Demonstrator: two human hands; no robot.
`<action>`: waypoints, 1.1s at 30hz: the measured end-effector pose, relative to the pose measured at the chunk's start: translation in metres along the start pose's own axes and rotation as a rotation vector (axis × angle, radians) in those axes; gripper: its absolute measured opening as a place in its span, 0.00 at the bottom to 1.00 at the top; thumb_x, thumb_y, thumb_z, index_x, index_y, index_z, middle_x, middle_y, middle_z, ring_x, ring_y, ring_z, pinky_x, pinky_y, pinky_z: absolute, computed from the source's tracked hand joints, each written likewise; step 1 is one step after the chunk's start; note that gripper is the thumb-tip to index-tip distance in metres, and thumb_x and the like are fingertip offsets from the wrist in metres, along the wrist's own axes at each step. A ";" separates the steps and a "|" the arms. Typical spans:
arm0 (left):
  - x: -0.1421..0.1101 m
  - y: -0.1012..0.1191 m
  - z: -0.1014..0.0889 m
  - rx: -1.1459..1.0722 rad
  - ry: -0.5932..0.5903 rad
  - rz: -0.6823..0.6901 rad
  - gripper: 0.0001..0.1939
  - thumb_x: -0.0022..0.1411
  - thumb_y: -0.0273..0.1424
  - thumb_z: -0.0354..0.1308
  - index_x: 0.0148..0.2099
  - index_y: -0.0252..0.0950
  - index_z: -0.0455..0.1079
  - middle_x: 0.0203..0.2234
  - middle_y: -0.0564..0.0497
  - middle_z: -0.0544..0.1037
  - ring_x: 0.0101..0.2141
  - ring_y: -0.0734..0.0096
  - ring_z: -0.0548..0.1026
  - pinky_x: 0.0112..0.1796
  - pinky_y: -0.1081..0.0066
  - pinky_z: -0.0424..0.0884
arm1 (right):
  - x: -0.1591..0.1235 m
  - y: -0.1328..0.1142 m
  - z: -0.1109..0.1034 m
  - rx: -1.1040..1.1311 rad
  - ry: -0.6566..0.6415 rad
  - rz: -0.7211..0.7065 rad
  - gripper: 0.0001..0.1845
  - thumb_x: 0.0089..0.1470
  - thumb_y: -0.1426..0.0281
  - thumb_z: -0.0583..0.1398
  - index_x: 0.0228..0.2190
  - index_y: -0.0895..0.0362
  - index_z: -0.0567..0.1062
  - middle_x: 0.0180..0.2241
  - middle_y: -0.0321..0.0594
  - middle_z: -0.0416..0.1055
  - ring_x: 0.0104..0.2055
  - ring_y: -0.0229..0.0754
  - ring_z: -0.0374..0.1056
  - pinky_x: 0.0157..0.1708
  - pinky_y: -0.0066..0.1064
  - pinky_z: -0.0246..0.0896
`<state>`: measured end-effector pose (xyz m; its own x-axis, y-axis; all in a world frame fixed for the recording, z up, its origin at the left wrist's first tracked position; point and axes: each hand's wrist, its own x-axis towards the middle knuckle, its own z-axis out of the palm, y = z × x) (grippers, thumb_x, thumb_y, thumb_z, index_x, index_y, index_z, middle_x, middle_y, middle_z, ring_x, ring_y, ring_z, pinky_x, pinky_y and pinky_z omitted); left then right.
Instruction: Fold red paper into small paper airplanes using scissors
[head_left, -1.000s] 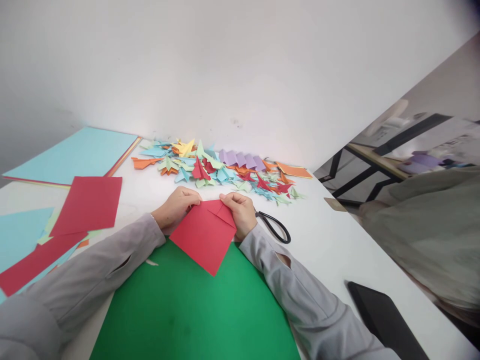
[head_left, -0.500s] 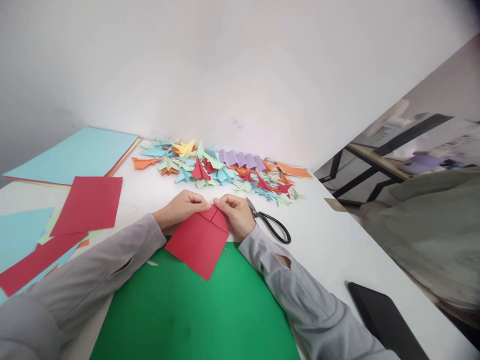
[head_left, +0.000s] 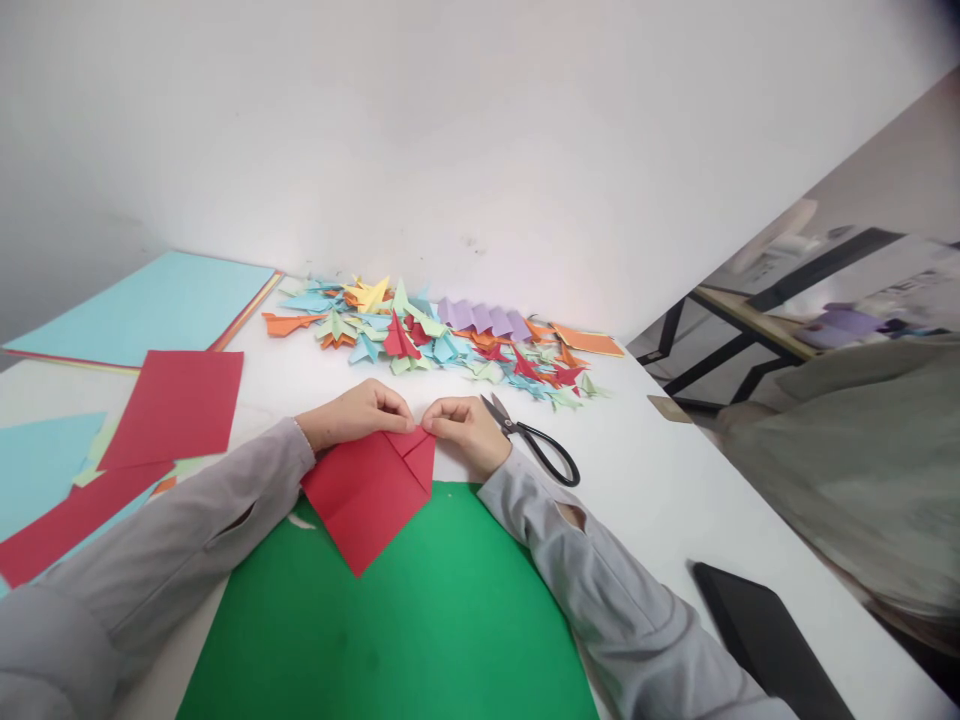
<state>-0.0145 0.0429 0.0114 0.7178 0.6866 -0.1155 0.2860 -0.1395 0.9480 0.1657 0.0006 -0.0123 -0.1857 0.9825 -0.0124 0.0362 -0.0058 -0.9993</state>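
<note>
White table [head_left: 637,490] stands against a pale wall [head_left: 480,150]; folded paper pieces [head_left: 420,335] lie heaped along the table's far edge, a stack of large sheets [head_left: 150,310] toward its far left corner. Creased red sheet [head_left: 360,500] is held tilted over the far edge of a green mat [head_left: 390,640]. Left hand [head_left: 365,411]: thumb and fingers pinch its top edge. Right hand [head_left: 472,430]: fingertips close on its upper right corner. Scissors [head_left: 525,432] rest just beyond; dark flat object [head_left: 772,630] sits near the table's right edge
</note>
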 end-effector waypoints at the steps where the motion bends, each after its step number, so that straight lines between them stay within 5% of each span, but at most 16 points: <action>1: 0.000 0.001 -0.001 0.001 -0.015 -0.001 0.07 0.46 0.31 0.58 0.23 0.31 0.73 0.17 0.55 0.70 0.22 0.76 0.64 0.26 0.75 0.58 | 0.000 0.000 -0.001 -0.001 -0.009 0.007 0.05 0.34 0.68 0.64 0.17 0.58 0.75 0.16 0.31 0.68 0.19 0.32 0.57 0.23 0.26 0.51; 33: -0.001 0.002 -0.003 -0.085 -0.029 -0.038 0.06 0.43 0.30 0.58 0.21 0.31 0.72 0.15 0.55 0.69 0.21 0.77 0.63 0.25 0.76 0.57 | 0.001 -0.002 -0.008 0.036 -0.096 0.034 0.03 0.33 0.72 0.62 0.17 0.58 0.77 0.17 0.33 0.71 0.21 0.34 0.62 0.28 0.28 0.55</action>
<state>-0.0165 0.0439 0.0144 0.7260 0.6691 -0.1589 0.2591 -0.0520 0.9645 0.1728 0.0029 -0.0101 -0.2784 0.9593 -0.0483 0.0090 -0.0476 -0.9988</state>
